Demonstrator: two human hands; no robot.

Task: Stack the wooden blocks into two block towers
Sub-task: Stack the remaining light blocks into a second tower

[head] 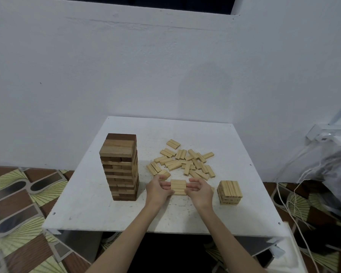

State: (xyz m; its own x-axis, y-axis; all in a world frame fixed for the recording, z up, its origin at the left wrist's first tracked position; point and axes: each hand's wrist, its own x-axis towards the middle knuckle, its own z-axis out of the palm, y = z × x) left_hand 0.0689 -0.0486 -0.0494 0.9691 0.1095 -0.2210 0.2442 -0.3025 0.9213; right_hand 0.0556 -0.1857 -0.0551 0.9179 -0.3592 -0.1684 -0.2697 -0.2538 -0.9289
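White walls are standing behind a square white table [83,209]. On the table, a tall tower of brown wooden blocks [120,166] is standing. To the right of that tower, a loose pile of pale wooden blocks [185,163] is lying. Farther right, a short pale block stack [230,192] is sitting. Between tower and stack, the left hand [158,189] and right hand [200,191] are squeezing a small bunch of pale blocks [178,187] from both sides.

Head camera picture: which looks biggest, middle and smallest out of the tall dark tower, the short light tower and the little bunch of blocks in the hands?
1. Tall dark tower, clearly biggest.
2. Short light tower.
3. Bunch of blocks, held between the left hand and the right hand, looks smallest.
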